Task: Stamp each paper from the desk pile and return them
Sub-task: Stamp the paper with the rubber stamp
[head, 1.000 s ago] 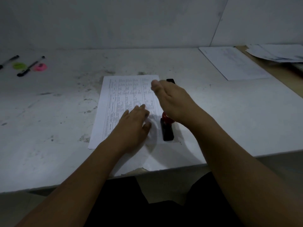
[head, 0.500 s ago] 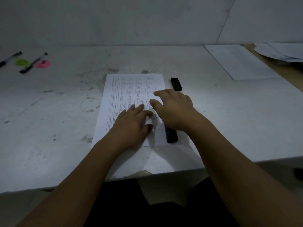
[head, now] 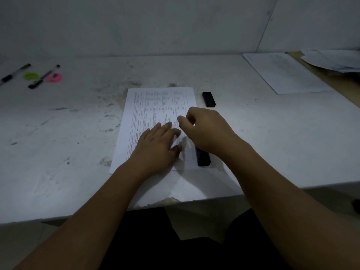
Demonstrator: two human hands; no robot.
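White printed sheet of paper [head: 155, 106], with a ruled table on it, lies flat on the pale scuffed desk top [head: 253, 143], long edge running away from the person.

Left hand [head: 157, 147]: palm down on the sheet's near-right part, fingers straight and together, thumb out to the side. It presses and grasps nothing.

Right hand [head: 206, 129]: knuckles up over the sheet's right edge, fingers curled under, thumb pointing left just beyond the left fingertips. Fingertips hidden by the hand's back, so I cannot tell whether they pinch the sheet's edge or anything else.

Black rectangular block [head: 203, 159]: only the near end shows, under the right wrist, just beside the sheet's right edge.

Small black rectangular cap [head: 208, 99]: beyond the right hand, near the sheet's far-right corner, apart from it.

Far right: single white sheet [head: 286, 73]; behind it a loose pile of papers [head: 335, 60], cut off by the frame.

Far left: two black-capped pens [head: 43, 76], a green disc [head: 30, 76], a pink disc [head: 55, 77].

Print too small to read.
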